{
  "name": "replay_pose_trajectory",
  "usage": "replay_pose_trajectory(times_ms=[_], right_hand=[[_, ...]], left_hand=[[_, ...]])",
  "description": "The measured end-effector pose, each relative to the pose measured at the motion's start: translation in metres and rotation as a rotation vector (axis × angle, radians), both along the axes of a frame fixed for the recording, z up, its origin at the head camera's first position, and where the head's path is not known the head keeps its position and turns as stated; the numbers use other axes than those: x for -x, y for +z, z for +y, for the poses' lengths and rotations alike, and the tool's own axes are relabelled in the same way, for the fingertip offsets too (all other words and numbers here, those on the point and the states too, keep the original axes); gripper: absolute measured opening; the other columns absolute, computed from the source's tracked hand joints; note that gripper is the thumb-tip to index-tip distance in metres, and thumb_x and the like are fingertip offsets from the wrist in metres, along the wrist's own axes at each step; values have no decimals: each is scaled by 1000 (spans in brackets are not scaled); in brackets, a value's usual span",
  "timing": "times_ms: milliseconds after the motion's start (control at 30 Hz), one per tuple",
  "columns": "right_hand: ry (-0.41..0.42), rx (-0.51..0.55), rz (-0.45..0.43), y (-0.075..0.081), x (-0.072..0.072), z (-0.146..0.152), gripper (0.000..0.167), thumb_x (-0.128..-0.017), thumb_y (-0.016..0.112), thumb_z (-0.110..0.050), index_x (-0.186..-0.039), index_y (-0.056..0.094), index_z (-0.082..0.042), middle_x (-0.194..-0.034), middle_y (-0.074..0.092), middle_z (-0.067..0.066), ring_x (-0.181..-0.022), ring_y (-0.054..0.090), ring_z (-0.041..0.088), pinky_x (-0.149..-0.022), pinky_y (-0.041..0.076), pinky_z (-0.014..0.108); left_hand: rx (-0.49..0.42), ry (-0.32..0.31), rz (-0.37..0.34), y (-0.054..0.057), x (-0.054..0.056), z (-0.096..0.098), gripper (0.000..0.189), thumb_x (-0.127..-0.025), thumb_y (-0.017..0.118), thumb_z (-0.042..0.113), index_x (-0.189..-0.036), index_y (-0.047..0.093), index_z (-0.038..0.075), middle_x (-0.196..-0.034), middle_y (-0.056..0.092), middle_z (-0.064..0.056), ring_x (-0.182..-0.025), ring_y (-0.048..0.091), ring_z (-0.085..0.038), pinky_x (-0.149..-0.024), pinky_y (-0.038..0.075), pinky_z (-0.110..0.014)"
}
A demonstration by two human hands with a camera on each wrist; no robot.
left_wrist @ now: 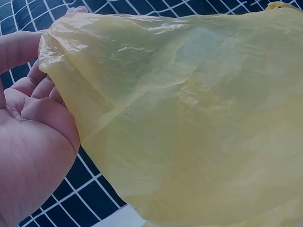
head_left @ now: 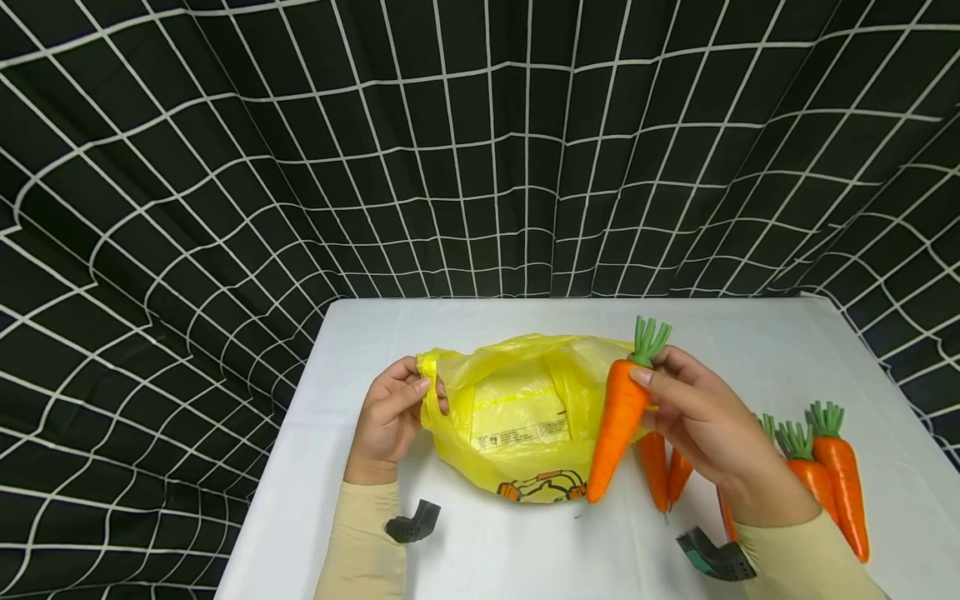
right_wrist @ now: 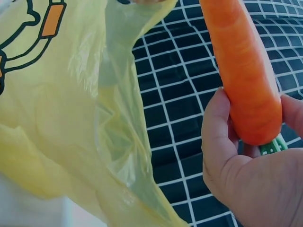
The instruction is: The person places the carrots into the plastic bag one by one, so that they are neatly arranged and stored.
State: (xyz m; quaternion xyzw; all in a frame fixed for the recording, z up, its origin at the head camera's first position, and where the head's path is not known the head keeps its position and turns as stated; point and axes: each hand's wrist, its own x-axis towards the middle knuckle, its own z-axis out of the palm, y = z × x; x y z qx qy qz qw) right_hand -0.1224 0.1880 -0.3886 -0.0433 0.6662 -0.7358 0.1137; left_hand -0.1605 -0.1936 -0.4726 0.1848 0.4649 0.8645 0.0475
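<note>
One imitation carrot [head_left: 621,421] slanted down from the right hand [head_left: 708,429], its narrow tip pointing away from the fingers and its green stalks [head_left: 651,337] standing up just above the thumb. From where I stood, the thumb and fingers pinched its thick end from opposite sides, close under those stalks. I judged it light and fairly stiff, its smooth orange surface perhaps a little slippery, so the thick shoulder seemed the surest place to hold. The stalks looked thin and likelier to bend or snap, a poor grip by comparison.

On the other side, the left hand [head_left: 390,417] pinched the corner of a yellow plastic bag [head_left: 517,396], thumb in front and other fingers behind. The bag's mouth gaped beside those fingers, and its far edge reached across behind the carrot; whether the right fingers touched it, I could not tell. The film looked very light, limp and slick, easy to stretch or tear, so a gathered fold of rim would probably bear holding better than a single layer.

Below the right fingers, two loose carrots [head_left: 652,477] lay beside the bag, while more, including an upright-stalked carrot [head_left: 843,492], rested past that hand's wrist on the white tabletop [head_left: 292,475].
</note>
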Motion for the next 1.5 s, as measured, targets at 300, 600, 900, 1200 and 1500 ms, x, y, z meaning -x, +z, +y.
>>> replay_pose_trajectory(times_ms=[300,600,900,1200,1500], right_hand=[[-37,-27,-24,-2,12,-16,37,-112,66,-25,-130,48,2,-125,59,16,-113,62,31,-96,62,39],[-82,15,-54,-8,19,-30,40,-110,68,-29,-125,46,0,-123,57,15,-113,60,31,-94,63,39],[-112,49,-53,-8,26,-41,43,-110,69,-31,-126,43,1,-126,53,18,-114,59,30,-94,63,39],[-168,68,-60,-15,34,-54,42,-109,71,-27,-127,45,-1,-124,56,15,-112,62,26,-94,63,38],[-174,78,-57,-14,36,-73,39,-109,70,-23,-127,45,0,-123,56,16,-111,63,26,-95,63,39]], left_hand=[[2,11,-3,1,-1,0,25,-105,43,-9,-113,64,2,-94,69,-11,-78,70,-19,-75,64,-30],[-4,-2,-10,2,-1,1,26,-105,42,-9,-113,64,3,-95,69,-11,-80,71,-21,-77,64,-30],[-14,-27,10,3,0,0,27,-106,41,-10,-112,64,3,-95,69,-11,-80,71,-20,-77,64,-30],[-14,-26,8,3,-1,0,29,-106,39,-10,-113,64,3,-95,70,-11,-80,71,-21,-77,64,-30],[-9,-20,11,1,-1,-1,29,-106,40,-11,-113,64,3,-94,69,-12,-78,71,-20,-75,64,-29]])
